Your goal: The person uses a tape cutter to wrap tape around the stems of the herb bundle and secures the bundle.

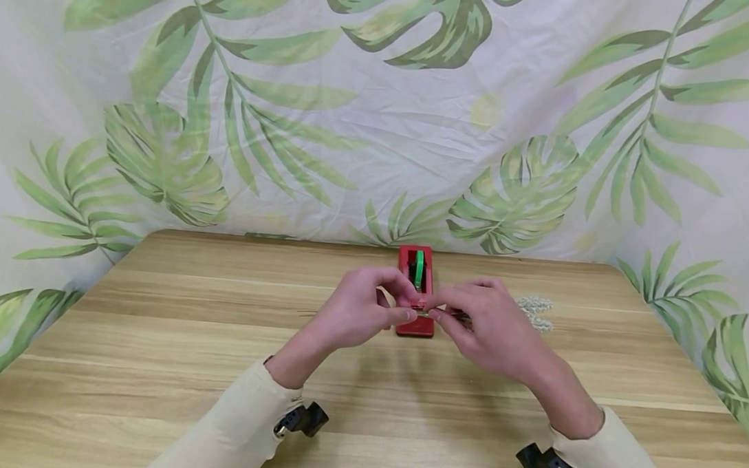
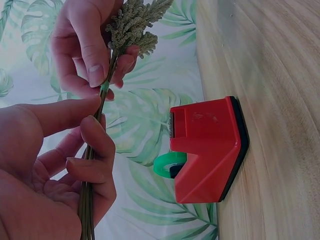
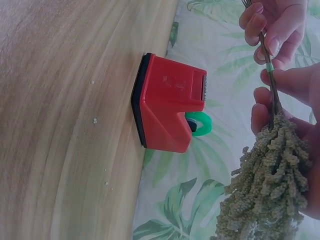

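A bunch of dried flowers [image 3: 267, 185] with pale, grainy heads is held sideways between both hands, above a red tape dispenser [image 2: 210, 150]. Around its thin stems [image 2: 86, 210] sits a narrow band of green tape [image 2: 104, 86]. My left hand [image 1: 362, 306] grips the stems below the band, thumb and fingers around them. Just on the flower-head side, my right hand [image 1: 495, 324] pinches the stems by the band. In the head view the fingertips of both hands meet over the dispenser and hide much of the stems.
A green tape roll [image 1: 419, 266] sits in the dispenser, whose toothed cutter [image 2: 171, 125] shows in the wrist views. Small pale crumbs [image 3: 94, 121] lie on the wooden table [image 1: 178, 365]. A leaf-patterned cloth [image 1: 292, 121] hangs behind the table.
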A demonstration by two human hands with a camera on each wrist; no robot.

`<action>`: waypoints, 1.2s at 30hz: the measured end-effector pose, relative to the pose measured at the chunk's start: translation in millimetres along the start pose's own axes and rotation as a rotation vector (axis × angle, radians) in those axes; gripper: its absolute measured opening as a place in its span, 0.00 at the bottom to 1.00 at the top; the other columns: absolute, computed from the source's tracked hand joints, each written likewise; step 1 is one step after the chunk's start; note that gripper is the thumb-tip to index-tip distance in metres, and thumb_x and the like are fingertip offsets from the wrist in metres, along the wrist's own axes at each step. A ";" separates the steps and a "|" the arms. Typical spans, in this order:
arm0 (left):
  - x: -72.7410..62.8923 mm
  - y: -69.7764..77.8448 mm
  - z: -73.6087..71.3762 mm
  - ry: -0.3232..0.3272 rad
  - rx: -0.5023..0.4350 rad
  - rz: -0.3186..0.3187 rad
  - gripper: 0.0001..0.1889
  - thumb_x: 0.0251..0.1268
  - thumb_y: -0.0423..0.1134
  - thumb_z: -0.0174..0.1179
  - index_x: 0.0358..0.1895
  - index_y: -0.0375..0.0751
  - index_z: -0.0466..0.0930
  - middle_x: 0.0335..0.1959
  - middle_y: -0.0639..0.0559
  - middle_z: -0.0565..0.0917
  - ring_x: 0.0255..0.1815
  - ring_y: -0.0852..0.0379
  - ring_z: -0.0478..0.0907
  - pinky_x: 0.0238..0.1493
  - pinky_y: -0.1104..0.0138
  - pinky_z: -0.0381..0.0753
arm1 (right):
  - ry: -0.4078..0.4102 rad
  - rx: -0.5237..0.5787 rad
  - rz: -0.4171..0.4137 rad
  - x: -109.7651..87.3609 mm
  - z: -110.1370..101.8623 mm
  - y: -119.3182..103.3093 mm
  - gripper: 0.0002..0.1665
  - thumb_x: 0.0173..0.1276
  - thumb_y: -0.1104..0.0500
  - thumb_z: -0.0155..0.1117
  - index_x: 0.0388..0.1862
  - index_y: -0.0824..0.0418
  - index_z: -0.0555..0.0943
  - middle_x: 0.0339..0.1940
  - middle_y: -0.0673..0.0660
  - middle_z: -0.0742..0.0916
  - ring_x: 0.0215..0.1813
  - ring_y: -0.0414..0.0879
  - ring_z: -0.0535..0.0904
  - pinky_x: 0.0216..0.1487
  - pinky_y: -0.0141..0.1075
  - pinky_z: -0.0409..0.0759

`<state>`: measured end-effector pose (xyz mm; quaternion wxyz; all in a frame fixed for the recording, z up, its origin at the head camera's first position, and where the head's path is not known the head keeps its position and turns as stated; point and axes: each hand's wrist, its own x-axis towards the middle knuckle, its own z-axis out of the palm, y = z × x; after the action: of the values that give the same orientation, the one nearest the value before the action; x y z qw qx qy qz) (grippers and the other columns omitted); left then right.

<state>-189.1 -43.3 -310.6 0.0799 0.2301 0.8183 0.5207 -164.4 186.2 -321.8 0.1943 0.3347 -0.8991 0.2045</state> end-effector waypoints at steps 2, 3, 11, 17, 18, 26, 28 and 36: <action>0.0 0.6 0.3 -0.003 0.000 -0.005 0.07 0.65 0.29 0.73 0.44 0.37 0.88 0.35 0.50 0.85 0.22 0.60 0.76 0.26 0.70 0.76 | -0.006 -0.023 -0.003 -0.5 -0.4 -0.1 0.09 0.72 0.61 0.71 0.47 0.50 0.91 0.43 0.46 0.94 0.46 0.42 0.90 0.63 0.59 0.78; -0.1 0.7 0.4 -0.003 0.000 -0.007 0.07 0.65 0.29 0.73 0.43 0.38 0.88 0.35 0.50 0.85 0.22 0.60 0.76 0.26 0.70 0.76 | -0.011 -0.030 -0.002 -0.7 -0.6 -0.2 0.08 0.72 0.60 0.71 0.47 0.50 0.91 0.43 0.46 0.94 0.46 0.42 0.90 0.63 0.58 0.78; -1.4 0.0 -1.4 -0.055 0.094 0.006 0.04 0.66 0.32 0.73 0.41 0.42 0.91 0.35 0.51 0.89 0.24 0.59 0.80 0.29 0.67 0.80 | -0.052 -0.066 0.014 -0.6 -2.7 -0.8 0.05 0.69 0.57 0.76 0.42 0.47 0.91 0.32 0.40 0.89 0.35 0.34 0.82 0.62 0.55 0.77; -1.1 -6.8 -4.3 -0.157 0.216 0.011 0.03 0.71 0.32 0.69 0.40 0.38 0.92 0.32 0.49 0.90 0.24 0.61 0.81 0.28 0.68 0.80 | -0.258 -0.032 0.080 -1.8 -16.3 3.4 0.16 0.65 0.55 0.80 0.51 0.46 0.89 0.35 0.40 0.89 0.39 0.34 0.84 0.59 0.51 0.81; -0.9 -8.5 -4.5 -0.161 0.222 0.005 0.03 0.71 0.32 0.69 0.40 0.37 0.92 0.31 0.49 0.90 0.24 0.60 0.82 0.28 0.68 0.80 | -0.305 -0.013 0.091 -2.9 -19.9 5.8 0.19 0.65 0.55 0.81 0.54 0.47 0.88 0.38 0.42 0.90 0.42 0.36 0.85 0.58 0.50 0.83; 3.2 -26.3 -1.4 -0.208 0.215 -0.027 0.03 0.71 0.30 0.68 0.41 0.35 0.91 0.33 0.47 0.90 0.26 0.58 0.85 0.33 0.68 0.83 | -0.520 0.119 0.200 -14.3 -34.3 34.2 0.26 0.64 0.54 0.81 0.61 0.48 0.86 0.56 0.46 0.90 0.60 0.47 0.85 0.64 0.51 0.83; 4.2 -30.6 1.0 -0.229 0.231 -0.032 0.03 0.70 0.29 0.69 0.40 0.35 0.91 0.32 0.49 0.90 0.27 0.58 0.86 0.34 0.69 0.84 | -0.543 0.139 0.212 -15.4 -33.1 40.8 0.23 0.63 0.54 0.81 0.58 0.49 0.87 0.52 0.45 0.90 0.57 0.44 0.85 0.61 0.48 0.84; 4.7 -39.3 10.6 -0.257 0.462 -0.058 0.07 0.62 0.32 0.76 0.28 0.46 0.90 0.26 0.59 0.86 0.31 0.63 0.78 0.37 0.69 0.78 | -0.610 0.189 0.246 -19.9 -24.2 54.0 0.15 0.61 0.56 0.83 0.43 0.45 0.87 0.41 0.40 0.88 0.49 0.38 0.83 0.53 0.40 0.83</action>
<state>-200.9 -46.3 -349.8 0.1435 0.2831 0.9047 0.2842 -182.1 246.0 -324.0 -0.1416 0.2860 -0.9266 0.1991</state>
